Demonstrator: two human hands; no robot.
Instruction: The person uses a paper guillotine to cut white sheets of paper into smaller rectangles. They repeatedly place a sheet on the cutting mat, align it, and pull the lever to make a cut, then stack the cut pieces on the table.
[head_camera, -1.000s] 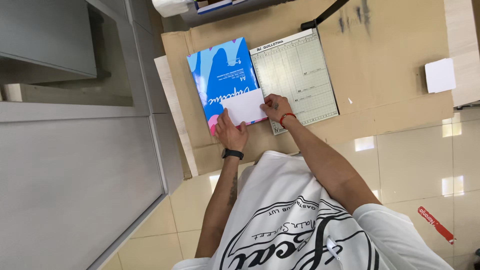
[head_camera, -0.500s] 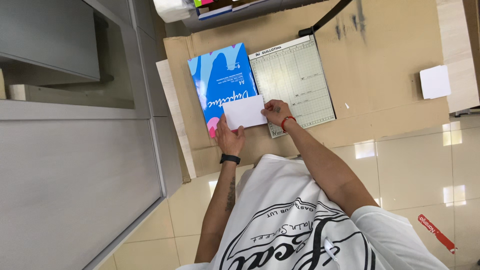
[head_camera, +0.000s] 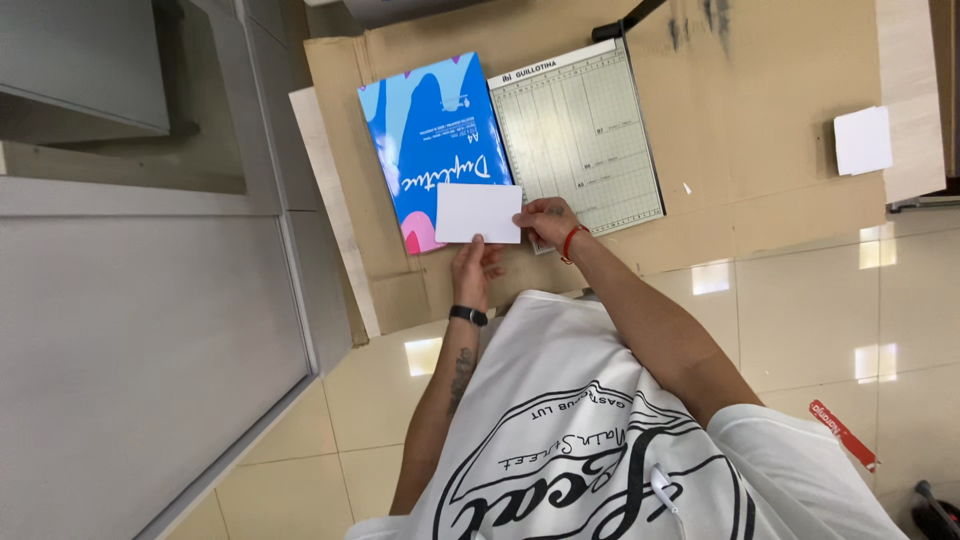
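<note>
— Any packages down there?

— One: a flat rectangular ream of paper (head_camera: 432, 145) in a blue wrapper with pale blue shapes and a pink corner, lying on the brown cardboard (head_camera: 760, 120) just left of the paper cutter (head_camera: 580, 135).

— Labels?

— A narrow red strip label (head_camera: 842, 435) on the tiled floor (head_camera: 820, 310) at the right, well apart from the ream.

— Screens or signs?

— None in view.

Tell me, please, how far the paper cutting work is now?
Done: one small white card lies apart on the cardboard. In hand: the left hand and right hand hold another white card beside the paper trimmer. Left: the blue paper ream looks unopened.
</note>
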